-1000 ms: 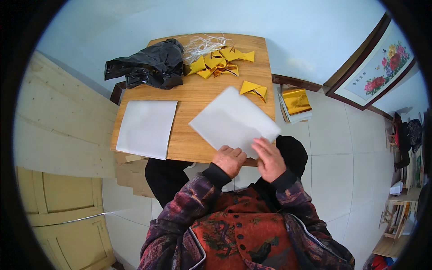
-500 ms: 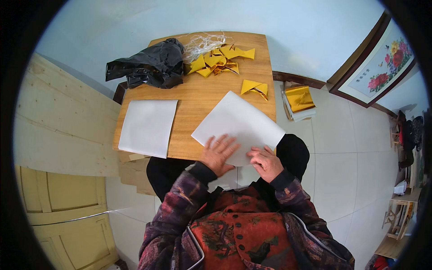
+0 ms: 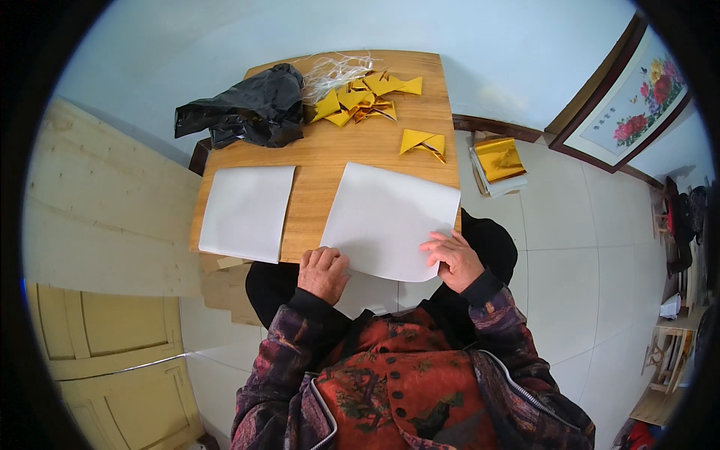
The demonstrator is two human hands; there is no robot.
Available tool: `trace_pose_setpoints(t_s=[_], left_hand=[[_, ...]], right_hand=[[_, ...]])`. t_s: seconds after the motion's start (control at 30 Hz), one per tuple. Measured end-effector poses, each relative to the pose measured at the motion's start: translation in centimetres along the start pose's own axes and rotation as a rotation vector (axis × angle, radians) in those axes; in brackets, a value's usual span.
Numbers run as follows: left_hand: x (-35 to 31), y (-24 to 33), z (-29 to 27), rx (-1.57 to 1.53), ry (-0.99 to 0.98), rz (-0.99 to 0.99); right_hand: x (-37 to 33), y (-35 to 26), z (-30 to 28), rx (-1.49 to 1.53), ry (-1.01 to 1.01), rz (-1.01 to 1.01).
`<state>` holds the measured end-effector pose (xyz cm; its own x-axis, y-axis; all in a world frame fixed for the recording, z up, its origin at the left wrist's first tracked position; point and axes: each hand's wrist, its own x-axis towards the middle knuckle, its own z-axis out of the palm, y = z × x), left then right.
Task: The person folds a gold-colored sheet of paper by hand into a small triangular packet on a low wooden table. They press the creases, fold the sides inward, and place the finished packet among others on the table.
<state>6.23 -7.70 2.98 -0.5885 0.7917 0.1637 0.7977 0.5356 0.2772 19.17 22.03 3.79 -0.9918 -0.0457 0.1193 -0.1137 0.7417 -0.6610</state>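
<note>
A white sheet of paper (image 3: 390, 217) lies on the wooden table in front of me, its near edge hanging a little past the table's front. My left hand (image 3: 324, 274) has its fingers curled at the sheet's near left corner. At the near right corner, the bent fingers of my right hand (image 3: 454, 259) close on the paper's edge; the thumb is partly hidden. To the left lies a stack of white paper (image 3: 247, 210), apart from both hands. A folded gold foil paper piece (image 3: 423, 142) rests beyond the sheet, toward the table's right edge.
Several folded gold pieces (image 3: 360, 101) are heaped at the far side of the wooden table (image 3: 315, 161), beside white string (image 3: 337, 71) and a black plastic bag (image 3: 262, 109). A pile topped with gold paper (image 3: 501, 159) sits on the floor to the right.
The sheet has turned so its near edge lies closer to level. My left hand has moved left from on top of the sheet to its corner; my right hand has shifted slightly right and up.
</note>
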Motion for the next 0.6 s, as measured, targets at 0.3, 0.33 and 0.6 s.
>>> trace_pose_setpoints(t_s=[0.3, 0.33, 0.6], left_hand=[[-0.9, -0.6, 0.1, 0.067, -0.057, 0.075], [-0.9, -1.2, 0.3, 0.046, -0.061, 0.1], [0.1, -3.9, 0.0, -0.49, 0.04, 0.077]], right_hand=[[-0.8, 1.1, 0.2, 0.131, -0.023, 0.034], [-0.9, 1.2, 0.2, 0.143, 0.0, 0.027], [-1.2, 1.1, -0.7, 0.197, 0.092, 0.107]])
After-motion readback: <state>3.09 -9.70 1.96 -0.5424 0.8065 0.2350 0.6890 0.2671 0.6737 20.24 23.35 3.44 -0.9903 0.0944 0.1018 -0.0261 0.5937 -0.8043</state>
